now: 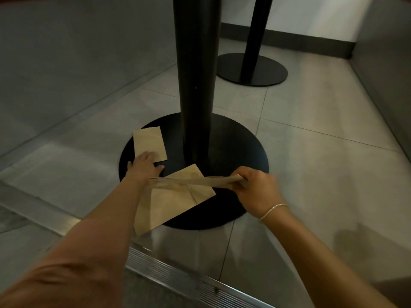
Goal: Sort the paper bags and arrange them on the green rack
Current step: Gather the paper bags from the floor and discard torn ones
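Head view looks down on a black table base, round and flat, with its post rising from the middle. Two paper bags lie on it. The large bag overhangs its near edge; the small bag sits left of the post. The right hand pinches a flat bag above the base, likely collecting. The left hand, fingers spread, presses the small bag's near end. No green rack shows.
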Motion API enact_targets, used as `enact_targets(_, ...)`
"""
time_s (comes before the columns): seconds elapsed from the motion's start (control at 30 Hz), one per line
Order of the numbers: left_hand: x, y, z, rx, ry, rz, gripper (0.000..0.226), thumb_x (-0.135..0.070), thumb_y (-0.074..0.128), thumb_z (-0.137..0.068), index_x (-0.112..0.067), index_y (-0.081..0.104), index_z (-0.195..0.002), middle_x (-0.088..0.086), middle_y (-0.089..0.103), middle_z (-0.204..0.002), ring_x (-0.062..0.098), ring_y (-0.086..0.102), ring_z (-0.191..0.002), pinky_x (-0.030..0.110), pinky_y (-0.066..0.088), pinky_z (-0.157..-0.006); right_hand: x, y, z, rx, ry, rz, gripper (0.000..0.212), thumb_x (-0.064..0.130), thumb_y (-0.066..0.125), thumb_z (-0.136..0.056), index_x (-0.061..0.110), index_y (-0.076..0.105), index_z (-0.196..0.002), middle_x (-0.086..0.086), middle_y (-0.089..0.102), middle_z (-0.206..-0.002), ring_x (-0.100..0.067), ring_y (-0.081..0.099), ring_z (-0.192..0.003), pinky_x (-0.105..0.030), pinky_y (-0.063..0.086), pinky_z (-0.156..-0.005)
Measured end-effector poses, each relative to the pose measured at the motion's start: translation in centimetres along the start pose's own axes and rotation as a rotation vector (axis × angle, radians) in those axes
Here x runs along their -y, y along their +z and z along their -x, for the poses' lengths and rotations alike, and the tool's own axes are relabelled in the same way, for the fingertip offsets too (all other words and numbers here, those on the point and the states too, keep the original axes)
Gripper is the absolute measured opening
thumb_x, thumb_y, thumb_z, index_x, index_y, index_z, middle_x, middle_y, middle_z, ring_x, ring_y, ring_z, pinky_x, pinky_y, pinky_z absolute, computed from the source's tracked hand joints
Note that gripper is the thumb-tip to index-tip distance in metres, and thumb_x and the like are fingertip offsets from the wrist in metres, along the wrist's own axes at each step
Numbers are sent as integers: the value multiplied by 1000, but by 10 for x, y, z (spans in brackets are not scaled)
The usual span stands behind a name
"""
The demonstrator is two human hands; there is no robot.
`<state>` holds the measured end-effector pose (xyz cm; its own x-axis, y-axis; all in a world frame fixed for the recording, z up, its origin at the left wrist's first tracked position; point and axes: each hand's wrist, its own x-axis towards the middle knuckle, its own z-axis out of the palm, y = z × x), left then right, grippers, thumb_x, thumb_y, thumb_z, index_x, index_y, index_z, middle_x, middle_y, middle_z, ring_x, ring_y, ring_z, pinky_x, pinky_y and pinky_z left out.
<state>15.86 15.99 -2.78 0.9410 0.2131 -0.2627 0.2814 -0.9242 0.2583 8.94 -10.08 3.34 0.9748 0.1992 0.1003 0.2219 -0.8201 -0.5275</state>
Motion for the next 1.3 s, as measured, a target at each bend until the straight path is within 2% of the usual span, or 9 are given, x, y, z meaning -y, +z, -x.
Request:
enact_targets(0.13, -1, 6, -1, -93, 18, -222, 38, -13, 39, -97, -2, 41, -134, 17, 49, -129, 31, 46, -117, 37, 43, -92, -2, -2, 1, -36, 3, -10, 15, 19, 52, -94, 16, 64, -104, 2, 61, -89, -10, 53, -80, -18, 44, -74)
enact_targets(0.4, 6, 4, -2, -99, 4, -291, 30, -10, 36, -97, -2, 50, -122, 17, 51, -122, 30, 46, -114, 36, 44, -88, 3, -11, 5, -43, 26, -31, 13, 17, 51, -95, 14, 62, -101, -4, 64, -90, -11, 51, -74, -16, 43, -68)
enact_targets(0.57, 21, 2, -1, -40, 109, -342, 51, -48, 34, -94, -19, 48, -132, 6, 40, -140, 26, 27, -131, 35, 25, -109, 2, -18, 8, -56, 36, -11, 15, 20, 51, -95, 13, 62, -104, 3, 53, -85, -9, 49, -77, -15, 39, -70)
enact_targets(0.7, 29, 5, 10, -27, 98, -159, 48, -31, 32, -100, -17, 30, -145, 7, 25, -153, 26, 12, -143, 39, 2, -118, 7, -17, 8, -57, 30, -5, 16, 20, 51, -95, 12, 62, -102, -2, 60, -88, -11, 50, -76, -17, 42, -70)
enact_targets(0.83, 25, -1, 18, -27, 76, -80, 41, -19, 36, -101, -2, 36, -138, 19, 45, -136, 34, 39, -125, 34, 22, -108, 14, -17, 5, -60, 18, -12, 15, 18, 51, -95, 11, 63, -101, -4, 62, -89, -12, 50, -74, -18, 43, -68)
enact_targets(0.93, 20, -8, 18, -30, 42, -88, 43, -17, 37, -99, -3, 32, -139, 23, 48, -126, 35, 45, -116, 37, 39, -91, 16, -15, 3, -65, 18, -7, 14, 18, 51, -95, 12, 62, -101, -1, 60, -86, -10, 49, -73, -12, 38, -63)
enact_targets(1.07, 18, -8, 19, -25, 16, -208, 56, -1, 42, -92, -7, 24, -144, 21, 47, -127, 32, 47, -115, 37, 44, -88, 17, -14, 2, -121, 48, -17, 14, 17, 50, -95, 11, 62, -98, -2, 58, -81, -11, 48, -68, -16, 41, -62)
enact_targets(1.23, 19, -1, 24, -164, 75, -317, 47, 1, 46, -88, -8, 47, -133, 19, 57, -115, 30, 48, -112, 36, 45, -84, 17, -17, 3, -252, 45, -43, 16, 15, 48, -96, 8, 63, -96, -3, 58, -78, -12, 47, -65, -27, 50, -65)
enact_targets(1.3, 15, -6, 29, -367, 120, -260, 36, -4, 51, -85, -6, 60, -120, 19, 64, -102, 34, 52, -104, 39, 44, -82, 18, -20, 4, -336, 8, -75, 18, 10, 49, -94, 9, 65, -102, -7, 64, -85, -14, 51, -68, -25, 47, -62)
